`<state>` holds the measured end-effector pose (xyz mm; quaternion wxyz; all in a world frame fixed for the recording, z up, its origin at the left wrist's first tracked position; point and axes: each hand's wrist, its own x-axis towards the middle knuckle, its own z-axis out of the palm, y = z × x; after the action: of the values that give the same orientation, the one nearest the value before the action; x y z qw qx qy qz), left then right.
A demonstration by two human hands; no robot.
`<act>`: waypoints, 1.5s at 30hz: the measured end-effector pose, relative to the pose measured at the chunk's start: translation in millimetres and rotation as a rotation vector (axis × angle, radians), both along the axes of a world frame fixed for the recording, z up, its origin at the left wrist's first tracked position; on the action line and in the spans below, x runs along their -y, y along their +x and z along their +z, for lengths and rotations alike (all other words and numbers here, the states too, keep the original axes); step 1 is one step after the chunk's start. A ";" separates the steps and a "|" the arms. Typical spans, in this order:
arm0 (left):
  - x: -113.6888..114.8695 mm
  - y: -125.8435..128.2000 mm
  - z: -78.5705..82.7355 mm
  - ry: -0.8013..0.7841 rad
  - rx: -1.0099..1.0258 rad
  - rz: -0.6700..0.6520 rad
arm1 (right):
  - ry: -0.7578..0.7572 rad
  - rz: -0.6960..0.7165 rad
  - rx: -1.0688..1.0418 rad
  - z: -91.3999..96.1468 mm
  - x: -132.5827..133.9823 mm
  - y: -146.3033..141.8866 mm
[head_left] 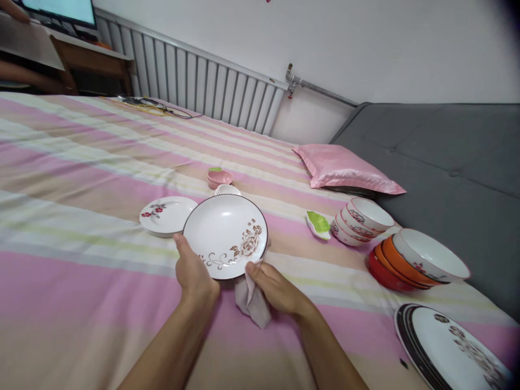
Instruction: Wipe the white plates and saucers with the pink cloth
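Observation:
A white plate with a dark rim and brown flower print is held up, tilted toward me, between both hands. My left hand grips its lower left edge, thumb along the rim. At the lower right edge, my right hand pinches a pale cloth against the plate; the cloth hangs down below it. Just left of the held plate lies a stack of small white plates with red flowers. Behind it stand small white bowls, partly hidden, and a pink dish.
On the right of the striped bedsheet are a green leaf-shaped dish, stacked flowered bowls, orange and white bowls, and large plates. A pink pillow leans by the grey headboard. Cables lie far back; a person sits far left.

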<state>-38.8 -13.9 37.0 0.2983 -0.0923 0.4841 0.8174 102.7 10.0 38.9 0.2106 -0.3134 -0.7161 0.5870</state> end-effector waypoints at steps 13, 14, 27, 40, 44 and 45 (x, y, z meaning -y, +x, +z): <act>-1.4 0.4 3.2 -0.008 0.011 0.017 | -0.213 -0.451 -0.226 1.5 -25.9 28.9; -1.4 0.7 3.4 -0.002 0.009 0.015 | -0.183 -0.495 -0.230 0.6 -28.7 30.3; -1.0 1.4 4.2 -0.012 0.015 -0.019 | 0.312 -0.758 -0.087 -8.0 -42.1 28.3; 1.1 1.2 0.6 -0.083 0.022 -0.131 | 0.266 -0.292 0.032 0.5 -24.0 17.6; 0.8 0.3 0.8 -0.094 0.028 -0.139 | 0.265 -0.293 0.047 -0.7 -25.0 17.1; 0.7 0.1 1.0 -0.094 0.027 -0.138 | 0.268 -0.294 0.049 -0.8 -25.1 17.0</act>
<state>-38.7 -14.7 38.0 0.3559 -0.0838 0.5230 0.7699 119.8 35.0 38.2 0.3165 -0.3980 -0.7392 0.4417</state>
